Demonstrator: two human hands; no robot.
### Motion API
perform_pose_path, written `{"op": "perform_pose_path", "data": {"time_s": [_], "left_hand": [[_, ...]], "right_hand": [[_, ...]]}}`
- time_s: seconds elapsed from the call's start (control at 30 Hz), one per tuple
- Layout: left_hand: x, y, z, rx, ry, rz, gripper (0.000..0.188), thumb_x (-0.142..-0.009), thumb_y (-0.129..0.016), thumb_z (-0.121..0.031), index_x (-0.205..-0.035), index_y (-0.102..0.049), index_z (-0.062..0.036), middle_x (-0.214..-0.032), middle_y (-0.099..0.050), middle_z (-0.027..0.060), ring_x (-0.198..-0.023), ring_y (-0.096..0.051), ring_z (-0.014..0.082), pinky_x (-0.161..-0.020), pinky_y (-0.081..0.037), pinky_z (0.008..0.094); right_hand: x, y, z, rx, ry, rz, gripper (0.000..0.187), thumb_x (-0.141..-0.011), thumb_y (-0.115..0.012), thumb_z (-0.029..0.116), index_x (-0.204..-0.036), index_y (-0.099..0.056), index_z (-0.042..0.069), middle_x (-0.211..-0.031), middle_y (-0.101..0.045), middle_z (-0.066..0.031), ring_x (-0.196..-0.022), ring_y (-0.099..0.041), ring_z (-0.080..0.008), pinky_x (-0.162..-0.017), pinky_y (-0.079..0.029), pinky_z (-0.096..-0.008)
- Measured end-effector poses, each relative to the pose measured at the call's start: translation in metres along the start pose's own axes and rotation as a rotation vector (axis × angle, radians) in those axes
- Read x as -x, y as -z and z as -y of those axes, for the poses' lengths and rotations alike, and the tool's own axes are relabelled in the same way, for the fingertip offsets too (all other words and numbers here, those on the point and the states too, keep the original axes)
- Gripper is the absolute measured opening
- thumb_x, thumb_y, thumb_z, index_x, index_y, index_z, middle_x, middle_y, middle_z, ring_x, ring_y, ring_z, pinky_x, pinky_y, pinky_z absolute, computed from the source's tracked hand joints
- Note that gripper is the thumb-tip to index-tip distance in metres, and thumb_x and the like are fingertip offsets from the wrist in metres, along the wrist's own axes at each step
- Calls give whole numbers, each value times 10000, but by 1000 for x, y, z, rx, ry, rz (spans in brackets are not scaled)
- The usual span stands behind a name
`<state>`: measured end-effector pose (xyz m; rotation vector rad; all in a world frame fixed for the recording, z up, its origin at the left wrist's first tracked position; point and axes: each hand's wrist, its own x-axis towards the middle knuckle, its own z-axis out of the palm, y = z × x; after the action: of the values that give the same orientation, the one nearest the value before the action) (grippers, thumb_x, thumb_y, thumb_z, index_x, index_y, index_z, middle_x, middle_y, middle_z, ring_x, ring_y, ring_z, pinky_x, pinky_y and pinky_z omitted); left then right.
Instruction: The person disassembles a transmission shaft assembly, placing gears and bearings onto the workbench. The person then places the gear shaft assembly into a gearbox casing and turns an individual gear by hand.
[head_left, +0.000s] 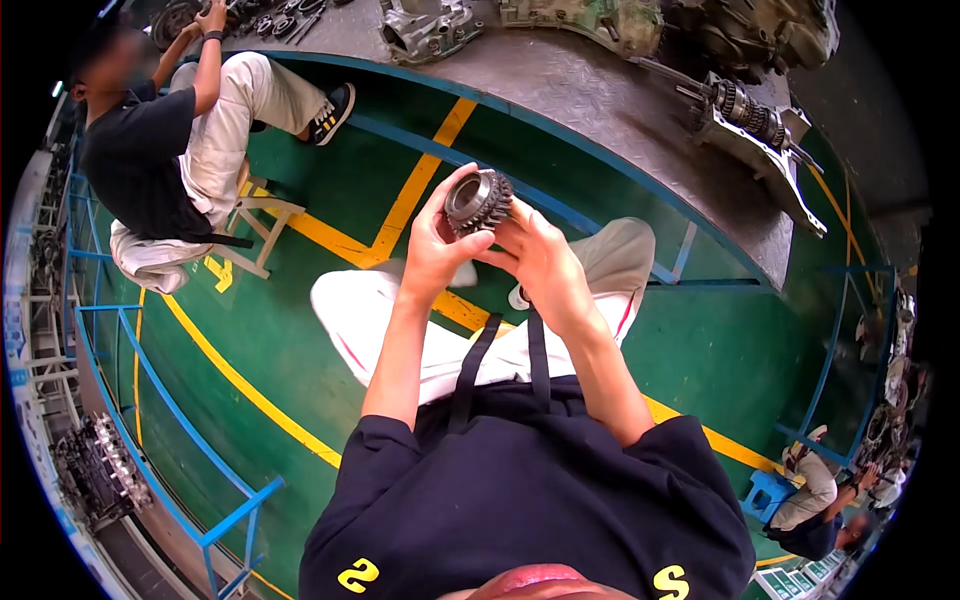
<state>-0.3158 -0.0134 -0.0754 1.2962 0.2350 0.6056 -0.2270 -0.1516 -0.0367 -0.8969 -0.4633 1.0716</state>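
Observation:
A dark metal gear (pixel 480 203) with a toothed rim and a wide round bore is held up in front of me, over my lap. My left hand (pixel 438 240) grips it from the left, the thumb along its lower side and the fingers round its upper left. Against its right and lower side, my right hand (pixel 540 258) closes with bent fingers. Part of the gear's outer teeth is covered by the fingers. Both hands are apart from the metal workbench (pixel 600 120) beyond them.
On the bench lie a gear shaft assembly (pixel 745 112) in an opened casing (pixel 770 165) and a metal housing (pixel 425 30). A co-worker (pixel 150 150) sits at the left by a stool (pixel 262 225). Blue railings (pixel 180 390) run along the left. Another person (pixel 815 505) sits far right.

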Motion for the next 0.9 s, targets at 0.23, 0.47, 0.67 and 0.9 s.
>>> {"op": "perform_pose_path", "data": {"time_s": [0.23, 0.47, 0.67, 0.9], "left_hand": [[2, 2, 23, 685, 205, 153, 985, -833, -750, -513, -1495, -266, 33, -1463, -441, 239, -1380, -431, 374, -1163, -369, 453], [3, -30, 25, 1055, 258, 76, 808, -911, -601, -585, -1458, -399, -24, -1488, -439, 192, -1405, -397, 364, -1191, -305, 473], [-2, -51, 15, 1039, 354, -78, 622, -959, -554, -553, -1386, -486, -106, -1344, -572, 94, -1240, -539, 247, -1068, -453, 402], [-13, -59, 20, 990, 430, -184, 555, -974, -568, -502, -1357, -506, -105, -1295, -603, 72, -1203, -566, 208, -1050, -465, 380]], "right_hand": [[-2, 28, -8, 987, 510, -337, 416, -860, -676, 69, -1262, -588, 12, -1222, -612, -169, -1082, -630, -277, -869, -533, -358], [-12, 20, -1, 1372, 714, -282, 807, -694, -847, 214, -1382, -473, 18, -1422, -461, -184, -1265, -462, -383, -1046, -406, -467], [-24, 24, -4, 1451, 681, -380, 912, -625, -869, 257, -1399, -455, 9, -1345, -489, -173, -1214, -478, -359, -1008, -387, -458], [-40, 30, 4, 1430, 628, -407, 841, -612, -834, 194, -1365, -508, 12, -1264, -534, -176, -1152, -503, -346, -980, -421, -440]]}}
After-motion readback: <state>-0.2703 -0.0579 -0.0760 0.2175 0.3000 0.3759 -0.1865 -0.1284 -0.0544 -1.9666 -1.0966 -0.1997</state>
